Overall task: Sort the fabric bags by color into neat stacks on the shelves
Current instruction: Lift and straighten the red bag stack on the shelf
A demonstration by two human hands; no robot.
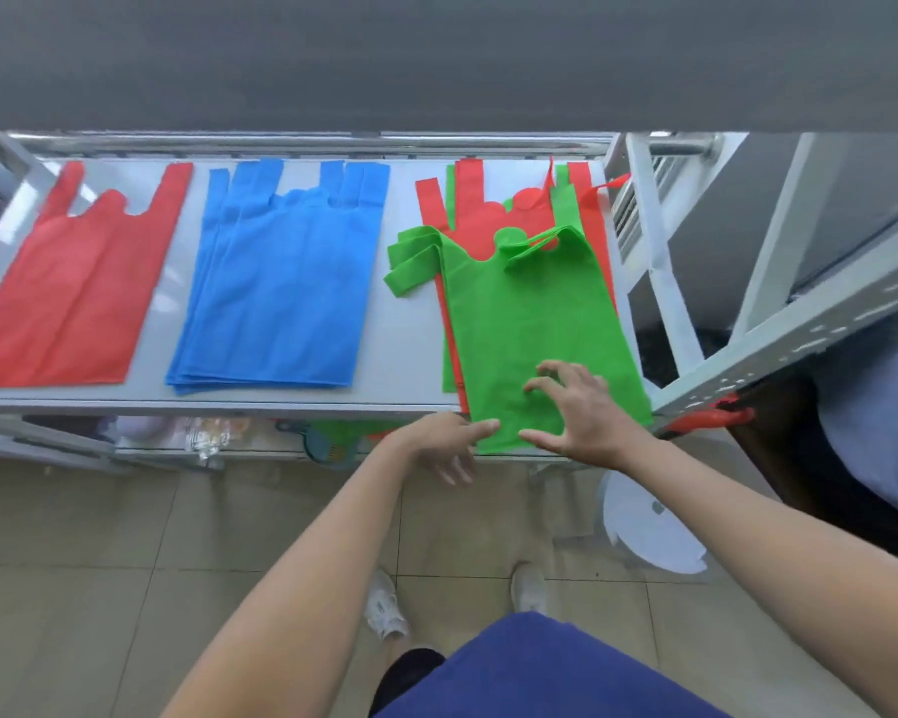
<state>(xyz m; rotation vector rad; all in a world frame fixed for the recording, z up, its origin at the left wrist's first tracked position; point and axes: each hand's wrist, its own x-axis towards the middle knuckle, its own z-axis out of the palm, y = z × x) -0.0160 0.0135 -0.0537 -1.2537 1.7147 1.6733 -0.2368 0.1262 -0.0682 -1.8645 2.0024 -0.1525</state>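
I have my right hand [571, 412] spread wide and flat over the near end of the green bag [535, 323], fingers splayed and closed on nothing, likely to smooth it or pin it. My left hand [449, 443] sits just beside that bag's near left corner, open as well, one finger touching the hem as if to square it. The green bag overhangs the shelf [405, 323] edge slightly and tops a mixed pile [480, 215] of red and green, so that pile still needs splitting. Left of the green bag lies the blue stack [281, 287], and farther left the red stack [68, 298], both already tidy.
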